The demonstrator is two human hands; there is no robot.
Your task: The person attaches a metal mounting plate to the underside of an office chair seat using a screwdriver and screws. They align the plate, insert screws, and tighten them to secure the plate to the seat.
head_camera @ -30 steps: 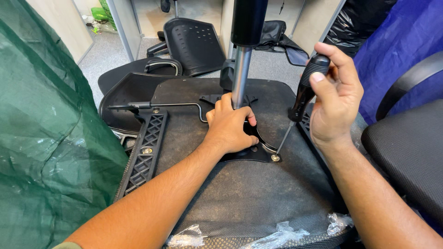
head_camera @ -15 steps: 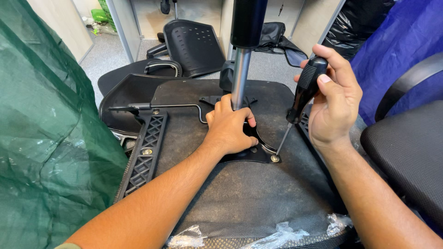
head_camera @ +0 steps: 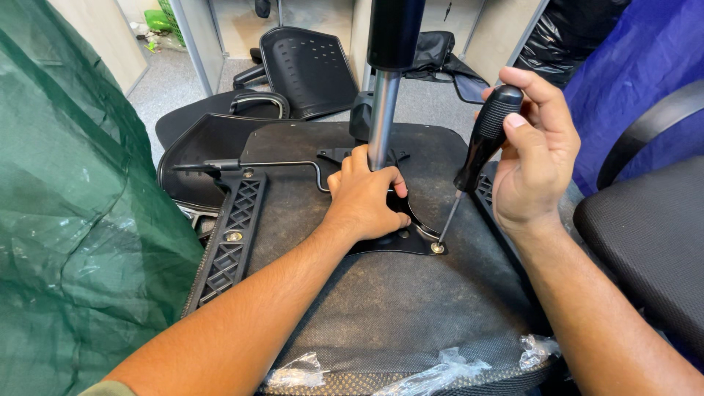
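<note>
Head view, only cam. Upturned office chair seat (head_camera: 381,308), underside facing up, gas cylinder (head_camera: 383,121) standing upright from black mounting plate (head_camera: 400,238) at seat centre.

L hand (head_camera: 364,199): forearm enters from lower left, palm down, pressed flat on plate, fingers curled against base of cylinder. Bracing, not gripping any tool.

R hand (head_camera: 535,158): forearm from lower right, wrist raised, fingers clenched round black handle of screwdriver (head_camera: 478,158). Shaft tilted down-left; tip seated on screw (head_camera: 438,248) at plate's near-right corner.

Black slotted arm bracket (head_camera: 229,242) on seat's left edge. Green plastic sheet (head_camera: 73,220) far left.
</note>
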